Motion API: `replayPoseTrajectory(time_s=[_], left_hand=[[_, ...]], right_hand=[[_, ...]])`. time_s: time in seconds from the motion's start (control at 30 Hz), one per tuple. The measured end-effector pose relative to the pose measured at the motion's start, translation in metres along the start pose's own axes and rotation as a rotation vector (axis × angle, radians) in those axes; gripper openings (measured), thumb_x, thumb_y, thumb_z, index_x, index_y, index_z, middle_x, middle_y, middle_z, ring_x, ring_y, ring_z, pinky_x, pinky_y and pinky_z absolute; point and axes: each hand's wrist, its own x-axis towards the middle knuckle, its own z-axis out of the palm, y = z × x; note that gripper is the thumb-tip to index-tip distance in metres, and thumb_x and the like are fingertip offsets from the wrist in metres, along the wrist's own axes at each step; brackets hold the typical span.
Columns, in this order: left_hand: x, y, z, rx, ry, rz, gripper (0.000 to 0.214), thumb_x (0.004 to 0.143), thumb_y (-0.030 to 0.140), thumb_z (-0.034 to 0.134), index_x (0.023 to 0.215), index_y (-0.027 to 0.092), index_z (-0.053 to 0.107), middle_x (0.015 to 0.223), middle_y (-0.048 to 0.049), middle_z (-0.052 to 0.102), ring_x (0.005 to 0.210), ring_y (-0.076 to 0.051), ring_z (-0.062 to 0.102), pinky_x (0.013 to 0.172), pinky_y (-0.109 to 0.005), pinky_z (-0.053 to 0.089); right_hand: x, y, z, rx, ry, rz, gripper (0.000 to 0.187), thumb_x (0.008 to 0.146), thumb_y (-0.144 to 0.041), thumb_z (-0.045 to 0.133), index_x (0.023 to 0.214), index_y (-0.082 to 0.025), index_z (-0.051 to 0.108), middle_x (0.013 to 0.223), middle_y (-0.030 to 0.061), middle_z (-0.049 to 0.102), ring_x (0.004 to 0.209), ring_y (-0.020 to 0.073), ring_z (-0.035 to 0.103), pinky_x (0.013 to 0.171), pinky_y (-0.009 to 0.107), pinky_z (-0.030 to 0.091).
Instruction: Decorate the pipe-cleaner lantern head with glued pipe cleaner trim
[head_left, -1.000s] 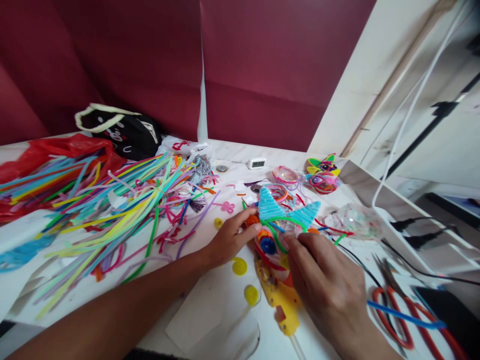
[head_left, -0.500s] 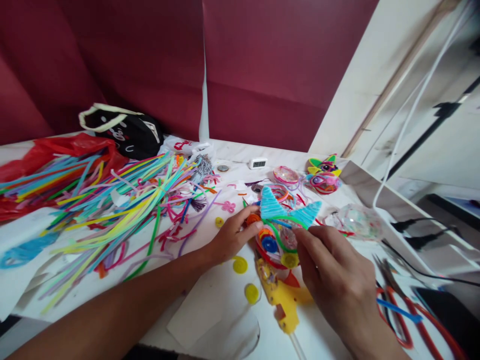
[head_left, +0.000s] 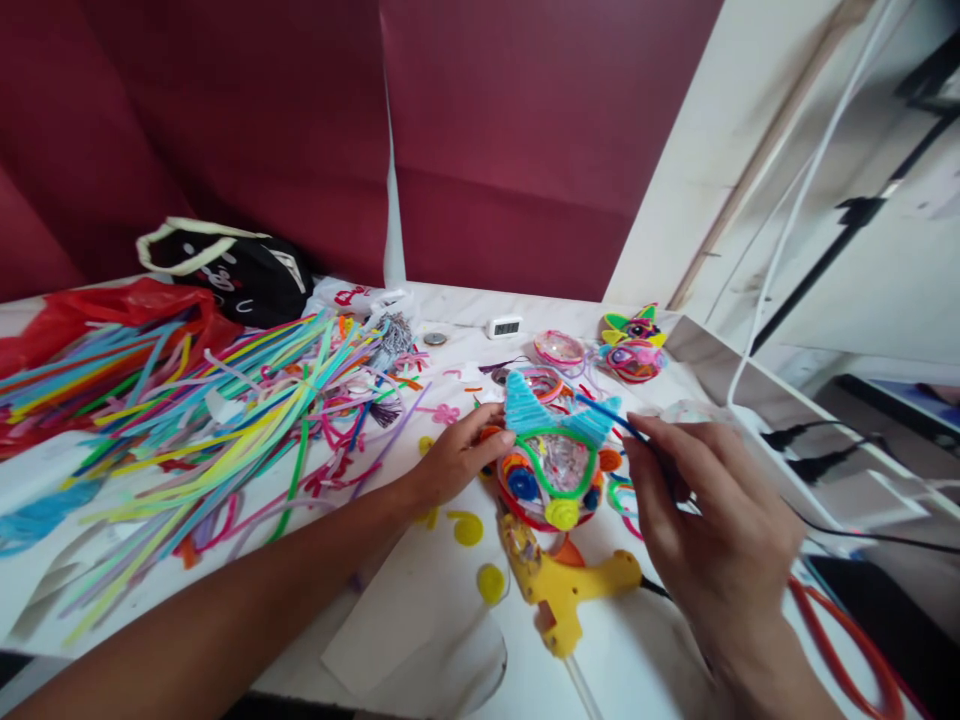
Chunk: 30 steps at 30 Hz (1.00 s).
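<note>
My left hand (head_left: 463,455) grips the left rim of a round pipe-cleaner craft (head_left: 571,487), thumb on its front. A fuzzy light blue two-pointed piece (head_left: 526,405) spans its top. Below it are a green outline, a dark blue coil (head_left: 523,483) and a yellow coil (head_left: 562,514). To the right, my right hand (head_left: 705,510) is closed around a blue pipe cleaner (head_left: 611,413), its free end pointing left by the light blue piece. Whether that end touches the craft I cannot tell. A yellow glue gun (head_left: 559,595) lies just below the craft.
Loose pipe cleaners (head_left: 247,420) cover the left side, partly in a red bag (head_left: 142,300). At the back are a black bag (head_left: 232,275), a small digital timer (head_left: 503,327) and another decorated craft (head_left: 634,345). Orange scissor handles (head_left: 855,640) lie at right, yellow coils (head_left: 466,528) in front.
My right hand has drawn back to the right from the craft with the blue pipe cleaner, leaving the green outline uncovered. My left hand keeps its hold. The view has shifted slightly.
</note>
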Motion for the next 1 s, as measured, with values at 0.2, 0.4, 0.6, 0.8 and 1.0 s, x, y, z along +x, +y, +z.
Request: replayPoseTrajectory(time_s=[0.2, 0.4, 0.6, 0.8, 1.0], left_hand=[[0.003, 0.005, -0.001, 0.026, -0.044, -0.035, 0.046, 0.087, 0.050, 0.067, 0.120, 0.018, 0.062, 0.126, -0.0095, 0.070, 0.118, -0.030, 0.063, 0.100, -0.039, 0.050], [0.005, 0.008, -0.003, 0.031, -0.075, -0.074, 0.044, 0.087, 0.051, 0.067, 0.115, 0.017, 0.062, 0.122, -0.0102, 0.070, 0.117, -0.030, 0.064, 0.100, -0.041, 0.050], [0.009, 0.007, -0.007, 0.000, -0.128, -0.095, 0.045, 0.085, 0.048, 0.071, 0.117, 0.017, 0.062, 0.125, -0.0110, 0.069, 0.117, -0.030, 0.064, 0.104, -0.044, 0.049], [0.012, 0.007, -0.011, 0.023, -0.160, -0.103, 0.044, 0.084, 0.044, 0.072, 0.117, 0.016, 0.064, 0.121, -0.0101, 0.071, 0.113, -0.029, 0.066, 0.103, -0.043, 0.050], [0.012, 0.012, -0.007, 0.028, -0.158, -0.092, 0.048, 0.084, 0.046, 0.072, 0.122, 0.017, 0.066, 0.124, -0.0097, 0.071, 0.116, -0.030, 0.065, 0.104, -0.043, 0.050]], right_hand=[[0.004, 0.007, -0.008, 0.162, -0.067, 0.158, 0.007, 0.093, -0.017, 0.065, 0.099, -0.019, 0.068, 0.083, 0.0019, 0.067, 0.067, 0.0116, 0.062, 0.060, 0.024, 0.049], [-0.003, 0.019, -0.009, 0.196, -0.210, 0.294, 0.006, 0.093, -0.026, 0.065, 0.092, -0.021, 0.068, 0.080, 0.0014, 0.072, 0.064, 0.0144, 0.067, 0.057, 0.025, 0.051], [-0.003, 0.025, -0.008, 0.209, -0.343, 0.243, 0.008, 0.093, -0.026, 0.062, 0.091, -0.022, 0.070, 0.074, 0.0004, 0.074, 0.056, 0.0139, 0.067, 0.049, 0.023, 0.048], [0.000, 0.017, -0.010, 0.187, -0.313, 0.181, 0.009, 0.093, -0.020, 0.061, 0.091, -0.022, 0.069, 0.081, 0.0005, 0.072, 0.065, 0.0127, 0.067, 0.054, 0.022, 0.049], [-0.002, 0.011, -0.011, 0.172, -0.273, 0.155, 0.010, 0.094, -0.017, 0.060, 0.094, -0.020, 0.070, 0.084, 0.0014, 0.067, 0.069, 0.0124, 0.066, 0.061, 0.023, 0.050]])
